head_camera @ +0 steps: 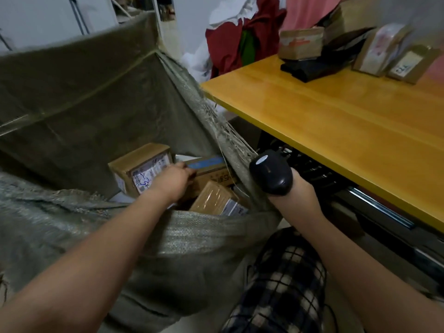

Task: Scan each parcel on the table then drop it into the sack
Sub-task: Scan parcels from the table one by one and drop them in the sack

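Fingers of the left hand (pixel 174 180) lie on a taped box (pixel 209 173) inside the sack (pixel 96 97); grip cannot be determined. Right hand (pixel 296 191) wraps the scanner (pixel 270 175). Parcels (pixel 300 42) on the counter (pixel 336 121) appear stiff, light and tape-slick: grasp opposite edges.

The left hand (pixel 174 177) reaches down into the open sack (pixel 96 97), fingertips at a blue-striped box (pixel 206 164) among other boxes; its grasp is hidden; the right hand (pixel 299 188) grips a black scanner (pixel 269 174) beside the sack's frayed edge, below the yellow worktop (pixel 336 111); more parcels (pixel 300 43) stand at its far end.
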